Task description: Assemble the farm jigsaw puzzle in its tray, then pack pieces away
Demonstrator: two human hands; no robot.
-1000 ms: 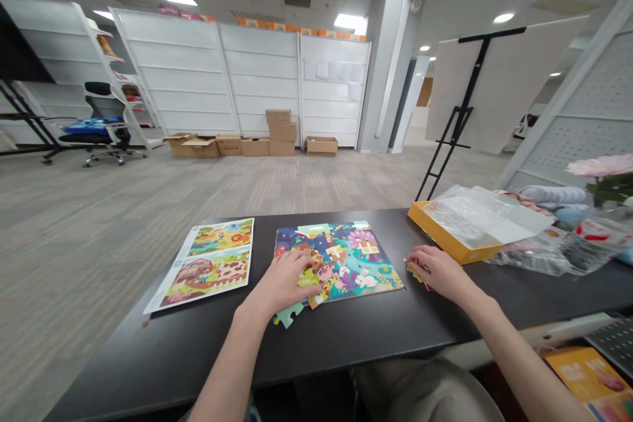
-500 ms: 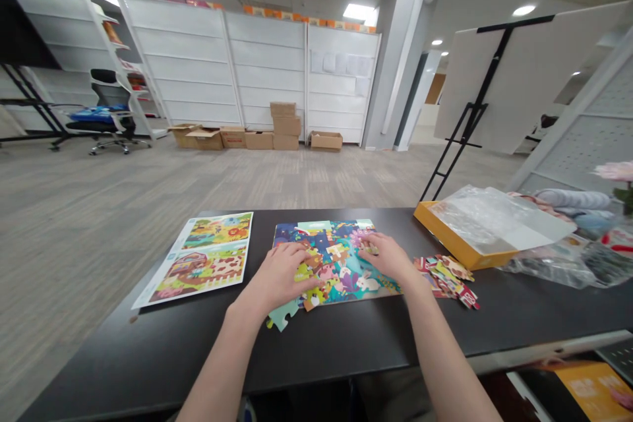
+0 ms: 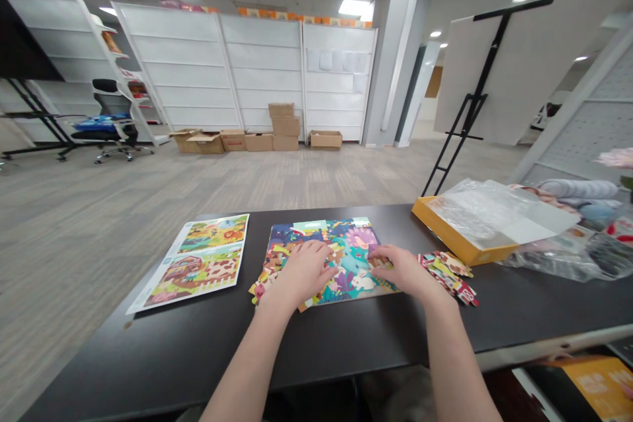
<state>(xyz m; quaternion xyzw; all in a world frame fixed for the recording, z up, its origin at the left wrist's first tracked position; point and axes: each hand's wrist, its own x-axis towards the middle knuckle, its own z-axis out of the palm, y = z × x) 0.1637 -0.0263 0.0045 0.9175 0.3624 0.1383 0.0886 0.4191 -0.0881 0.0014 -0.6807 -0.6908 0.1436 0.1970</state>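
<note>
Loose jigsaw pieces (image 3: 262, 278) overhang the left of the animal puzzle board (image 3: 355, 258), left hand (image 3: 305, 269) over it, right hand (image 3: 401, 268) at its right, can't tell if fingers grip; a left-hand nudge could scatter pieces.

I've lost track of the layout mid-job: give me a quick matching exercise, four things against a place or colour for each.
1. sheet
2. box
3. left hand
4. right hand

A. at the right edge of the puzzle
B. yellow-walled
C. over the puzzle's left half
D. off to the puzzle's left, apart from it

Pairs: 1-D, 2-B, 3-C, 4-A
</note>
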